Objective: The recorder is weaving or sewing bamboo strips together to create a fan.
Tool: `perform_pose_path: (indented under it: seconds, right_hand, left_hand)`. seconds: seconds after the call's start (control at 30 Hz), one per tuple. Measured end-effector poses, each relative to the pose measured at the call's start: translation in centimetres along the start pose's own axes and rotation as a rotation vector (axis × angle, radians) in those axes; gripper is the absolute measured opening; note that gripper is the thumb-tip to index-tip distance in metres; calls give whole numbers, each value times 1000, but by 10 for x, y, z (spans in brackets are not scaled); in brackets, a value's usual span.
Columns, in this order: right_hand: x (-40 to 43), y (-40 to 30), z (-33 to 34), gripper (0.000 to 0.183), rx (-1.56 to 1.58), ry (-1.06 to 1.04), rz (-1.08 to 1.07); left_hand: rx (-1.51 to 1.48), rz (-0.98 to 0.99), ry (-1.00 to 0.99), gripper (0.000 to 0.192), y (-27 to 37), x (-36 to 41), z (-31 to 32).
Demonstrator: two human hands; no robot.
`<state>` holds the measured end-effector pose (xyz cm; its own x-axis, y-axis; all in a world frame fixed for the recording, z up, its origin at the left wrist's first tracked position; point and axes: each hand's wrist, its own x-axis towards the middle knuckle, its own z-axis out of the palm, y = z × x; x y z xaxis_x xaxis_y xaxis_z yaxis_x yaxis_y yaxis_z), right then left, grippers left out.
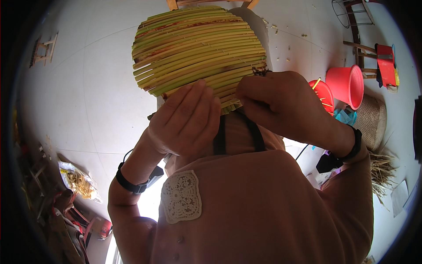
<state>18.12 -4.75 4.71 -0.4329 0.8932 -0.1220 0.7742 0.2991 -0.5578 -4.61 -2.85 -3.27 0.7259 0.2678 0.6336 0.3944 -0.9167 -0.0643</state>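
Note:
A rounded mat of yellow-green plant stalks (pixel 201 49), laid side by side and stitched with thin thread, lies before my chest. Brown-red marks show on several stalks. My left hand (pixel 188 118) is at the mat's near left edge, its fingers bent together over the stalks, the thumb hidden. At the near right edge, my right hand (pixel 273 99) has its fingertips pinched on the mat's rim. A small dark twisted bundle (pixel 260 71) sits by the right knuckles. Whether a needle or thread is between the fingers cannot be seen.
A wooden stool or chair edge (pixel 214 2) stands beyond the mat. To the right are a pink bucket (pixel 344 85), a red basin with stalk pieces (pixel 323 95), a woven basket (pixel 371 122) and dry straw (pixel 382 168). A bag of pale strips (pixel 79 183) lies at left.

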Motion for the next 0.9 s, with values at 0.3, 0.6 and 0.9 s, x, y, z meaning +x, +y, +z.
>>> perform_pose_path:
  seconds: [0.3,0.6,0.9]
  right_hand:
    - [14,4,-8,12,-78,-47,-119]
    - [34,-6,-23,12,-108,-188,-155]
    - [37,-4,-22,10,-100,-205,-203]
  left_hand:
    - [20,23,6,9,-2,1,-3]
    - [40,54,4,10,-8,4,-8]
    - [29,54,18,11,-12,7,-11]
